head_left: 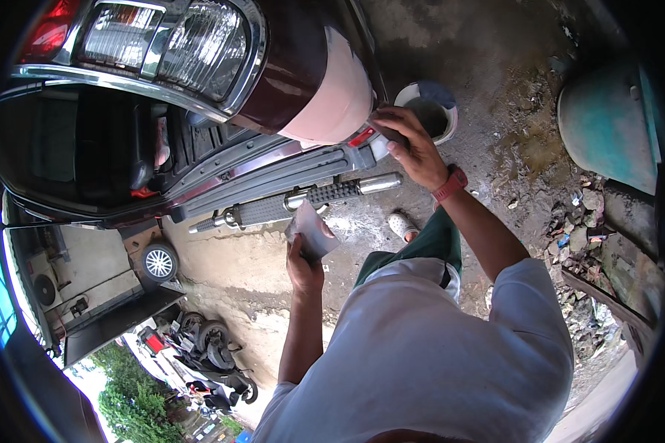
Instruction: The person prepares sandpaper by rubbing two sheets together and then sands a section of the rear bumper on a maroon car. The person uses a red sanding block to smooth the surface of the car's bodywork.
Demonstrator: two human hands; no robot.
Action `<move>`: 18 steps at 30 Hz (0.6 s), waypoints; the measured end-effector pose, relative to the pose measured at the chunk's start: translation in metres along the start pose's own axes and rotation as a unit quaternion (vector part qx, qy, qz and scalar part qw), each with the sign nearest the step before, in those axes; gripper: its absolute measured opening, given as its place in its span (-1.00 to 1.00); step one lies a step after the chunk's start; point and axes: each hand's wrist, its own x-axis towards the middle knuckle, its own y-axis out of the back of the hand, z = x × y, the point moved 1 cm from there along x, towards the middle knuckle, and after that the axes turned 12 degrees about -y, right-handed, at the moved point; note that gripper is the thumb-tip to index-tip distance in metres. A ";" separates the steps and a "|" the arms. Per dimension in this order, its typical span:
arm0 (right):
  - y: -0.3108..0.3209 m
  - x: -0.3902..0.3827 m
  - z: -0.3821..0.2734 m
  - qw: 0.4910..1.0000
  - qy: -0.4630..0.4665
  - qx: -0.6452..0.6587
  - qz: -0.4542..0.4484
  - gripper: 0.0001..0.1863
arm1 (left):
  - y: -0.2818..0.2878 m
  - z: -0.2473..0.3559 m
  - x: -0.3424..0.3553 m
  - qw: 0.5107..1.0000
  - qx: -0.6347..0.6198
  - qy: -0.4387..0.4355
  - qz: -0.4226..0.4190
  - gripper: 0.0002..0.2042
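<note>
Gripped in my left hand (305, 272) is a thin grey sheet (318, 238) with a pinkish patch on it. It is held low, apart from the car. My right hand (415, 151) is raised to the edge of a dark maroon car panel (284, 70), its fingers bent round a dark flat piece (389, 131) whose exact kind I cannot make out. A broad pale pink filler patch (336, 96) covers the panel's end, just left of that hand. Close below the fingers is a small red reflector (361, 136) on the door edge.
A bucket (452, 118) stands just beyond my right hand. The side step (332, 193) runs below the open door. A teal rounded object (606, 122) and rubble (580, 229) lie at right. A loose wheel (159, 262) and motorbikes (214, 343) are at left.
</note>
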 end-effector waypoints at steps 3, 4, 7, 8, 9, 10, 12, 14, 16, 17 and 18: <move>-0.028 -0.063 -0.010 0.876 -0.255 0.409 0.010 -0.48 | -0.028 0.022 -0.007 0.989 0.066 -0.119 -0.063 -0.57; -0.037 -0.076 -0.028 0.910 -0.243 0.335 -0.018 -0.47 | -0.031 0.027 -0.011 0.969 0.189 -0.142 -0.073 -0.56; -0.054 -0.083 -0.084 0.986 -0.141 -0.007 -0.089 -0.34 | -0.064 0.052 -0.029 0.899 0.354 -0.173 -0.190 -0.48; -0.060 -0.080 -0.107 0.974 -0.070 -0.191 -0.103 -0.27 | -0.060 0.049 -0.029 0.889 0.362 -0.207 -0.187 -0.49; -0.075 -0.092 -0.124 0.940 0.009 -0.339 -0.028 -0.20 | -0.053 0.044 -0.028 0.879 0.369 -0.242 -0.183 -0.50; -0.083 -0.099 -0.133 0.937 0.010 -0.348 -0.020 -0.23 | -0.057 0.045 -0.028 0.866 0.373 -0.276 -0.185 -0.50; -0.094 -0.111 -0.146 0.913 0.055 -0.398 -0.068 -0.30 | -0.058 0.057 -0.032 0.906 0.272 -0.263 -0.189 -0.53; -0.091 -0.123 -0.151 0.900 0.055 -0.408 -0.143 -0.32 | -0.037 0.054 -0.029 0.922 0.219 -0.281 -0.151 -0.54; -0.091 -0.131 -0.158 0.892 0.062 -0.411 -0.178 -0.34 | -0.024 0.048 -0.019 0.959 0.043 -0.258 -0.106 -0.56; -0.091 -0.133 -0.163 0.892 0.070 -0.410 -0.177 -0.34 | -0.017 0.047 -0.013 0.966 -0.009 -0.246 -0.080 -0.57; -0.091 -0.134 -0.170 0.893 0.078 -0.408 -0.175 -0.34 | -0.010 0.045 -0.007 0.969 -0.061 -0.233 -0.054 -0.58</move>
